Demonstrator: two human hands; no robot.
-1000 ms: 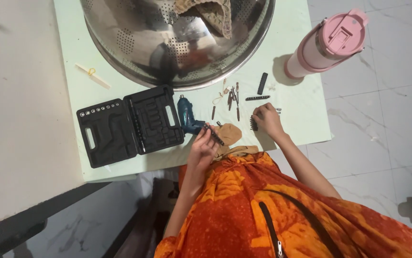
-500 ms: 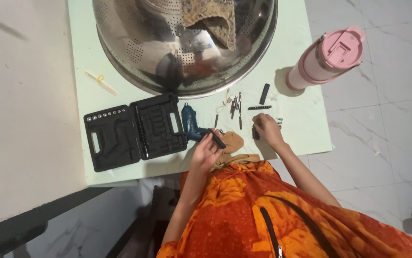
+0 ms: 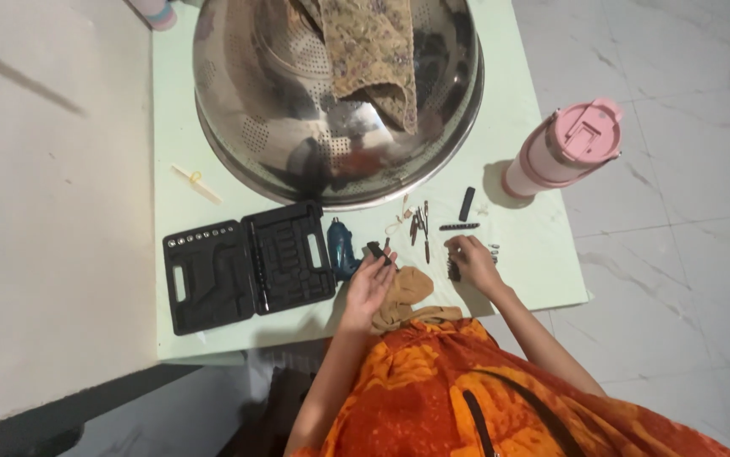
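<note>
My left hand (image 3: 368, 286) holds a black bit holder strip (image 3: 378, 251) just right of the blue cordless drill (image 3: 342, 250). My right hand (image 3: 472, 262) rests on the pale green table (image 3: 517, 254), fingers pinched on a small dark bit holder (image 3: 454, 269). Loose drill bits (image 3: 419, 224) and another bit strip (image 3: 459, 227) lie just beyond both hands. An open black tool case (image 3: 246, 267) sits left of the drill. A tan cloth (image 3: 409, 292) lies between my hands at the table's near edge.
A large steel colander bowl (image 3: 297, 118) with a patterned cloth (image 3: 365, 51) inside fills the back of the table. A pink lidded tumbler (image 3: 564, 148) stands at the right. A small black bar (image 3: 466, 203) and a pale stick (image 3: 196, 183) lie on the table. White tiled floor (image 3: 678, 254) lies to the right.
The view has shifted so the table sits lower in frame. My left hand has carried the bit strip up toward the drill. My right hand stays on the small bit holder.
</note>
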